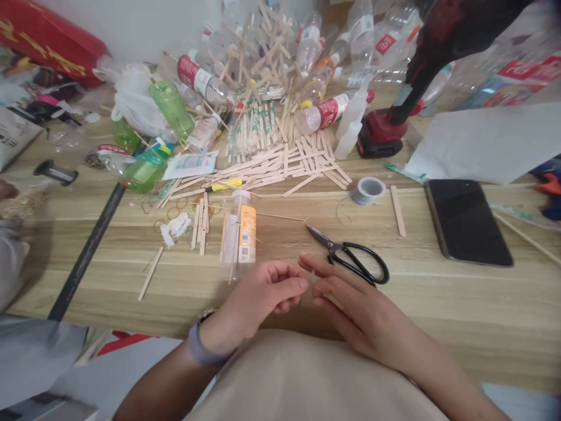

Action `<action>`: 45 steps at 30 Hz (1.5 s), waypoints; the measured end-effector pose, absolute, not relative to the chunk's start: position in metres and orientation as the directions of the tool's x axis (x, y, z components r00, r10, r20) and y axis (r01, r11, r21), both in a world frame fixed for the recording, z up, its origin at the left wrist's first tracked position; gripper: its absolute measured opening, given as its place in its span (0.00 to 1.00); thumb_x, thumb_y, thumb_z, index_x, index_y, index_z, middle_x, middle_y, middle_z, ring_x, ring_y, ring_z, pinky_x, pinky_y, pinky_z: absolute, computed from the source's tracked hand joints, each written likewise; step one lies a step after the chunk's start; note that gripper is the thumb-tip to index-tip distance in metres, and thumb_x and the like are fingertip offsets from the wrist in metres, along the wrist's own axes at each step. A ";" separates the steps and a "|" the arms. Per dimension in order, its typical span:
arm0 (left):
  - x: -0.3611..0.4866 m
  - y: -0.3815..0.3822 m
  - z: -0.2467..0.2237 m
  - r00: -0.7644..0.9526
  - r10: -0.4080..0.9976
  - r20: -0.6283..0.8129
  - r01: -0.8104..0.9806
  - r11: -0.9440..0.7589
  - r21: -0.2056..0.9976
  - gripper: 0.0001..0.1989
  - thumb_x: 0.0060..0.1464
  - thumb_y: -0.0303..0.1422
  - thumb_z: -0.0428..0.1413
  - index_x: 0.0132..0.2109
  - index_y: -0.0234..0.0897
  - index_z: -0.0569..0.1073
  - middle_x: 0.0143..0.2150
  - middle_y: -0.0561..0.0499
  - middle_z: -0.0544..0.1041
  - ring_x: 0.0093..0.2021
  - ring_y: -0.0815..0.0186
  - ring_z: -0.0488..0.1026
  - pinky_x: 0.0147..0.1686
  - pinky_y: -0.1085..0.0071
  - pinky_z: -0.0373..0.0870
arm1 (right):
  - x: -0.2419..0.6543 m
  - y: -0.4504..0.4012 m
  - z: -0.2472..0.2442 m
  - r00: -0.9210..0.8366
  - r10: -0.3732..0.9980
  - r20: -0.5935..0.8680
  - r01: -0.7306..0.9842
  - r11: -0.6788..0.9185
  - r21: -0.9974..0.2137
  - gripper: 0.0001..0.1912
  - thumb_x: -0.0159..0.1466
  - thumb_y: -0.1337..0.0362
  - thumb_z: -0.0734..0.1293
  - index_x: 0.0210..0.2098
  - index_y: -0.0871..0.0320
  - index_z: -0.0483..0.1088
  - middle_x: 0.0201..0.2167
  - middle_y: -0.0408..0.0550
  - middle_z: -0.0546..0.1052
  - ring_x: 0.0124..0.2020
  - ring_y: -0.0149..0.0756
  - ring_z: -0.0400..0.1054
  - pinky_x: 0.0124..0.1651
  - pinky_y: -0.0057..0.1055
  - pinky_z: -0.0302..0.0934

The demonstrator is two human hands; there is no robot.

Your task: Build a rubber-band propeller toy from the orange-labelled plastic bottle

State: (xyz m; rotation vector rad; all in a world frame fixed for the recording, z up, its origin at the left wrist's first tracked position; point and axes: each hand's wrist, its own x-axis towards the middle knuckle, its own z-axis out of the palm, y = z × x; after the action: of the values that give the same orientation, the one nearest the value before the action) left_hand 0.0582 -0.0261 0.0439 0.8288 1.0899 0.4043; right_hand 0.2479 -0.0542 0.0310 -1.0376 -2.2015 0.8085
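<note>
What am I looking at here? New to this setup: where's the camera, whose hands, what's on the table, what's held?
There is no robot: these are a person's bare hands, the left hand with a band at the wrist, and the right hand. The single picture comes from a camera worn on that person's head, looking forward and down.

On the wooden table, black-handled scissors lie beside the right hand, a phone farther right. A clear bottle with an orange label is beyond the left hand. Farther back are a pile of wooden sticks and many plastic bottles.

A small pale piece seems to be at the fingertips; it is too small to identify, or to tell which hand holds it.
</note>
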 end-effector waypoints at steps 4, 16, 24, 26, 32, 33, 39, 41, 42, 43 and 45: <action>0.066 -0.031 0.036 0.381 0.702 -0.601 -0.070 0.670 0.739 0.09 0.47 0.36 0.60 0.28 0.34 0.72 0.21 0.58 0.65 0.21 0.75 0.56 0.23 0.75 0.50 | 0.244 -0.053 0.025 -0.528 0.821 0.218 0.415 0.473 -0.777 0.10 0.65 0.75 0.58 0.37 0.55 0.68 0.51 0.56 0.78 0.64 0.41 0.58 0.54 0.37 0.68; 0.062 -0.041 0.032 0.299 0.954 -0.025 0.439 -0.115 0.891 0.05 0.58 0.30 0.55 0.37 0.37 0.76 0.33 0.51 0.79 0.34 0.67 0.72 0.35 0.72 0.66 | 0.232 -0.049 0.020 -0.342 0.906 -0.250 -0.158 -0.318 -0.935 0.11 0.63 0.55 0.69 0.30 0.55 0.70 0.59 0.53 0.72 0.62 0.46 0.62 0.63 0.47 0.57; 0.060 -0.040 0.024 0.321 0.942 0.096 0.439 -0.238 0.866 0.04 0.56 0.26 0.54 0.33 0.36 0.73 0.29 0.52 0.76 0.29 0.70 0.69 0.31 0.74 0.64 | 0.230 -0.051 0.012 -0.337 0.891 -0.303 -0.287 -0.404 -0.869 0.13 0.64 0.53 0.68 0.30 0.55 0.71 0.51 0.51 0.78 0.60 0.44 0.65 0.63 0.43 0.55; 0.060 -0.040 0.026 0.271 0.959 -0.082 0.373 -0.026 0.928 0.05 0.56 0.28 0.54 0.33 0.37 0.73 0.28 0.54 0.75 0.27 0.70 0.68 0.28 0.75 0.64 | 0.229 -0.049 0.015 -0.298 0.910 -0.288 -0.272 -0.370 -0.888 0.13 0.64 0.51 0.66 0.32 0.54 0.70 0.42 0.50 0.81 0.50 0.41 0.73 0.56 0.41 0.63; 0.063 -0.037 0.030 0.224 0.944 -0.243 0.299 0.171 0.939 0.06 0.55 0.32 0.54 0.32 0.37 0.73 0.27 0.55 0.74 0.27 0.71 0.68 0.28 0.76 0.64 | 0.228 -0.046 0.021 -0.201 0.949 -0.243 0.150 -0.215 -0.965 0.09 0.62 0.57 0.66 0.34 0.55 0.74 0.25 0.44 0.78 0.25 0.33 0.72 0.28 0.28 0.67; 0.063 -0.037 0.031 0.219 0.946 -0.239 0.314 0.163 0.935 0.06 0.55 0.32 0.54 0.32 0.37 0.73 0.27 0.55 0.74 0.27 0.71 0.68 0.27 0.76 0.63 | 0.228 -0.046 0.021 -0.181 0.958 -0.222 0.208 -0.184 -0.961 0.08 0.62 0.58 0.66 0.34 0.55 0.75 0.25 0.44 0.78 0.23 0.31 0.70 0.25 0.27 0.65; 0.059 -0.039 0.031 0.242 0.949 -0.203 0.411 0.089 0.907 0.05 0.55 0.31 0.54 0.33 0.36 0.73 0.28 0.54 0.75 0.29 0.70 0.69 0.30 0.75 0.63 | 0.227 -0.045 0.023 -0.161 0.987 0.016 0.473 0.091 -0.877 0.06 0.61 0.66 0.66 0.29 0.54 0.75 0.16 0.38 0.71 0.16 0.27 0.59 0.18 0.25 0.53; 0.058 -0.037 0.032 0.261 0.938 -0.227 0.434 0.095 0.896 0.05 0.55 0.31 0.54 0.33 0.36 0.73 0.28 0.54 0.74 0.29 0.70 0.68 0.30 0.75 0.63 | 0.227 -0.044 0.023 -0.197 0.974 0.111 0.512 0.199 -0.836 0.07 0.61 0.69 0.65 0.29 0.55 0.73 0.17 0.38 0.71 0.16 0.26 0.59 0.18 0.24 0.54; 0.057 -0.035 0.033 0.270 0.929 -0.253 0.441 0.114 0.890 0.05 0.54 0.31 0.54 0.33 0.36 0.73 0.27 0.55 0.73 0.29 0.70 0.68 0.29 0.75 0.62 | 0.227 -0.044 0.023 -0.215 0.963 0.162 0.522 0.254 -0.815 0.07 0.61 0.70 0.64 0.29 0.56 0.72 0.20 0.40 0.72 0.17 0.26 0.61 0.19 0.24 0.56; 0.056 -0.033 0.033 0.279 0.916 -0.288 0.445 0.143 0.884 0.05 0.54 0.31 0.54 0.32 0.36 0.73 0.27 0.55 0.73 0.28 0.70 0.67 0.29 0.75 0.61 | 0.227 -0.044 0.022 -0.230 0.949 0.217 0.530 0.310 -0.789 0.07 0.61 0.70 0.64 0.29 0.56 0.72 0.24 0.43 0.74 0.19 0.27 0.63 0.21 0.25 0.59; 0.055 -0.027 0.035 0.307 0.878 -0.367 0.444 0.209 0.871 0.05 0.52 0.30 0.54 0.30 0.36 0.72 0.25 0.56 0.71 0.27 0.71 0.66 0.27 0.75 0.60 | 0.229 -0.045 0.020 -0.252 0.903 0.347 0.563 0.428 -0.706 0.07 0.61 0.71 0.64 0.29 0.57 0.71 0.35 0.50 0.77 0.25 0.30 0.68 0.28 0.28 0.65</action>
State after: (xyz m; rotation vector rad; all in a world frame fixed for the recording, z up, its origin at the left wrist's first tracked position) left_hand 0.0552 -0.0275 0.0355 1.4149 1.3144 0.4714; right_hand 0.2286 -0.0446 0.0195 -1.2390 -1.9409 0.5821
